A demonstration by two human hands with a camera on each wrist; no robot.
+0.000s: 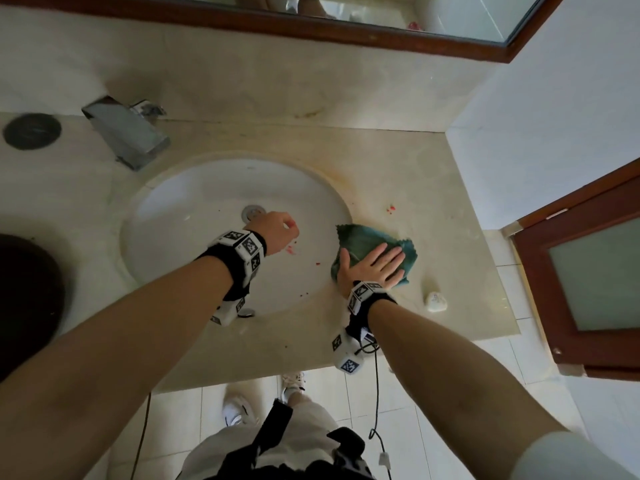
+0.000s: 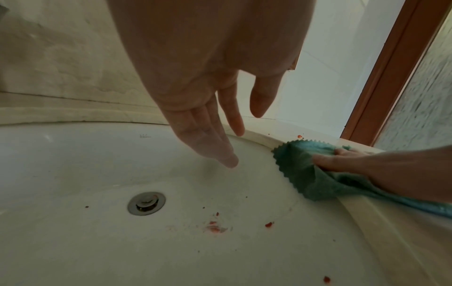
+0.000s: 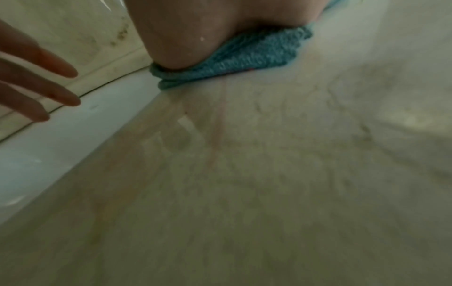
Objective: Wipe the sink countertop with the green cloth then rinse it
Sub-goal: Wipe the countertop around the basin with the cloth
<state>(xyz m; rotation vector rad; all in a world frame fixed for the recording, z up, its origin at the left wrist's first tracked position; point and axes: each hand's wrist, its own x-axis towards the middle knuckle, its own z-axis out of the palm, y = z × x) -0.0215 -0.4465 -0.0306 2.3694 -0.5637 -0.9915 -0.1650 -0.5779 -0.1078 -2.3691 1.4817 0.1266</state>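
Observation:
The green cloth [image 1: 367,241] lies bunched on the beige countertop [image 1: 433,188] at the right rim of the white sink [image 1: 194,202]. My right hand [image 1: 375,266] presses flat on it with straight fingers; the cloth [image 3: 234,60] shows under the palm in the right wrist view. My left hand [image 1: 277,232] hangs over the basin beside the drain [image 1: 254,212], holding nothing, its fingers [image 2: 215,143] loose and pointing down. The cloth's zigzag edge [image 2: 300,166] overhangs the sink rim. Red specks [image 1: 391,209] dot the countertop and red smears [image 2: 215,227] mark the basin.
A chrome faucet [image 1: 128,131] stands at the back left of the sink. A small white soap-like object [image 1: 435,301] sits on the counter's right front. A dark round cap [image 1: 32,130] is at far left. A wood-framed door [image 1: 585,271] lies right; a mirror [image 1: 346,12] hangs above.

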